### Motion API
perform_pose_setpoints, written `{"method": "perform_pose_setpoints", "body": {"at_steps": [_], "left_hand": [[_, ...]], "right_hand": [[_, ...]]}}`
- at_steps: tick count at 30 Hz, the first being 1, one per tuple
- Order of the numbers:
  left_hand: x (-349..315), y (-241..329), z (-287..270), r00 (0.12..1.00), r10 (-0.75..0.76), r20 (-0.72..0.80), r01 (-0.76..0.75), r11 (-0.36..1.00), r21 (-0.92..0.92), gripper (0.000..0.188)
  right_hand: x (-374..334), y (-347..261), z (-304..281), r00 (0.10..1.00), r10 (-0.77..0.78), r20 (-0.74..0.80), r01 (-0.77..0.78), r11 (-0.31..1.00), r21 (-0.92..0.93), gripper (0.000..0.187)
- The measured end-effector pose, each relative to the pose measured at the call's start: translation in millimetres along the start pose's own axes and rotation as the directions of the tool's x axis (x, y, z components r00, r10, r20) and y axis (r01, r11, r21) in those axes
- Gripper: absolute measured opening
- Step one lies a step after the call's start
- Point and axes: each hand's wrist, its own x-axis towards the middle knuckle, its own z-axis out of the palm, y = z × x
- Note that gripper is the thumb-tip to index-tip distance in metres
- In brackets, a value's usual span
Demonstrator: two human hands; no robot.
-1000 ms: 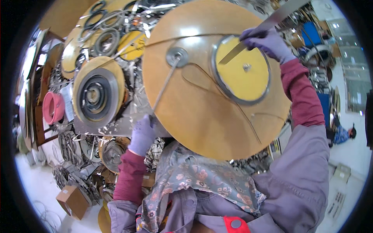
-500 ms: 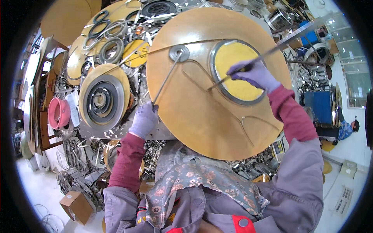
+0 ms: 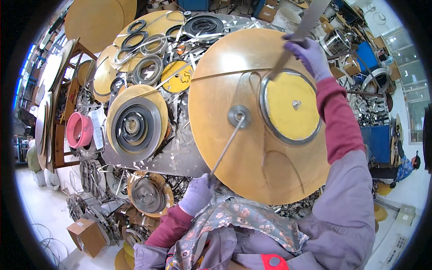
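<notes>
A large tan round board [image 3: 225, 166] lies in front of me, carrying a yellow disc [image 3: 283, 112] with a dark rim and a small metal knob [image 3: 296, 105] in its middle. My left hand [image 3: 198, 194], in a pale purple glove, is closed on a thin metal rod [image 3: 228, 145] near the board's near edge. The rod's far end meets a small round metal disc [image 3: 233, 118] on the board. Above the far side of the yellow disc, my gloved right hand [image 3: 311, 57] grips a long flat metal bar [image 3: 310, 18], smeared by motion. A thin strip [image 3: 229, 71] curves across the board.
To the left stands a stack of dark rings [image 3: 135, 123] on a tan disc. Metal rings [image 3: 148, 69] and scrap strips crowd the grey table [image 3: 180, 157]. A pink basin [image 3: 79, 129] is farther left, and a cardboard box [image 3: 87, 236] sits on the floor. Someone in blue [image 3: 406, 168] is far right.
My left hand has come nearer and rightward, and the small metal disc has shifted toward the board's middle. My right hand has moved farther away with the bar. The whole view has shifted slightly.
</notes>
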Motion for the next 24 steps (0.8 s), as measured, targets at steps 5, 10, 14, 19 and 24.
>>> {"method": "perform_pose_setpoints", "body": {"at_steps": [5, 10, 14, 19, 24], "left_hand": [[12, 1, 20, 0.989, 0.11, 0.103, -0.1, 0.991, -0.09, 0.021], [44, -2, 9, 0.991, 0.087, 0.099, -0.092, 0.995, 0.044, 0.022], [70, -9, -19, 0.994, 0.094, 0.062, -0.102, 0.986, 0.134, 0.022], [54, -23, -23, 0.991, 0.108, 0.08, -0.115, 0.99, 0.078, 0.022], [44, -9, -19, 0.994, 0.027, 0.107, -0.042, 0.989, 0.141, 0.021]], "right_hand": [[-79, 58, -31, 0.985, 0.151, -0.087, -0.142, 0.985, 0.101, 0.038], [-194, 127, -4, 0.941, 0.294, -0.167, -0.31, 0.948, -0.076, 0.043], [-203, 136, 35, 0.929, 0.321, -0.187, -0.35, 0.924, -0.152, 0.041], [-189, 160, 61, 0.95, 0.157, -0.271, -0.282, 0.805, -0.522, 0.036], [-187, 129, 56, 0.949, 0.275, -0.154, -0.314, 0.8, -0.51, 0.038]]}}
